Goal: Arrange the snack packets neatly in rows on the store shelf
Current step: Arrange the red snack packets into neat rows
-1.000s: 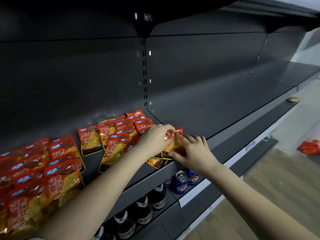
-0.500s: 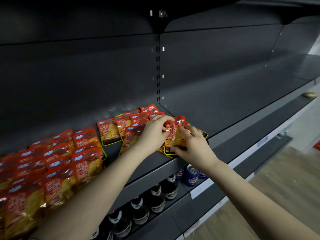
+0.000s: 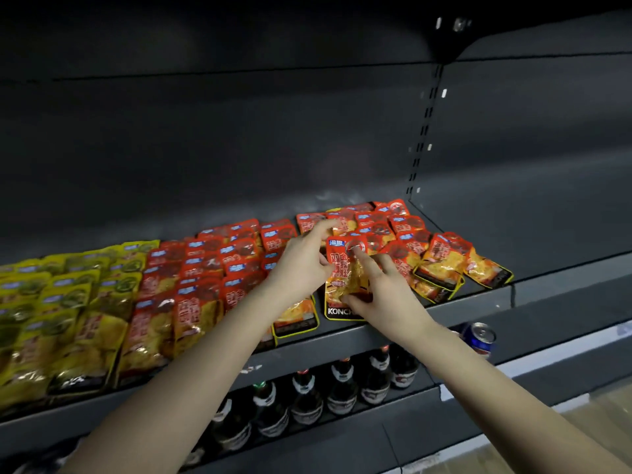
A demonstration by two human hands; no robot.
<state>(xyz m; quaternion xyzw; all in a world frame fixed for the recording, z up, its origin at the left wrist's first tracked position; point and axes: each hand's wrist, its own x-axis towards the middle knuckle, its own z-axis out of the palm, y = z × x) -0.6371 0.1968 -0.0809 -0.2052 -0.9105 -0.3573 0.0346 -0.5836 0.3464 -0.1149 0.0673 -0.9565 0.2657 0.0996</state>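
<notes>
Both hands meet at one red and yellow snack packet (image 3: 343,268) near the front of the dark shelf (image 3: 478,295). My right hand (image 3: 383,292) pinches its lower right side with thumb and fingers. My left hand (image 3: 304,265) holds the packet's left edge, its index finger stretched toward the packets behind. Rows of red packets (image 3: 219,265) lie left of it, and yellow-green packets (image 3: 65,302) fill the far left. A loose cluster of red packets (image 3: 441,261) lies to the right, some tilted.
The shelf right of the upright post (image 3: 424,131) holds nothing. Below stand several dark bottles (image 3: 342,384) and a blue can (image 3: 478,336). A white price strip (image 3: 564,354) runs along the lower shelf edge. Wooden floor shows at the lower right.
The view has swung left, bringing the yellow-green packets into sight. Both hands have stayed on the same packet, which now lies further left among the rows; my left index finger has stretched out.
</notes>
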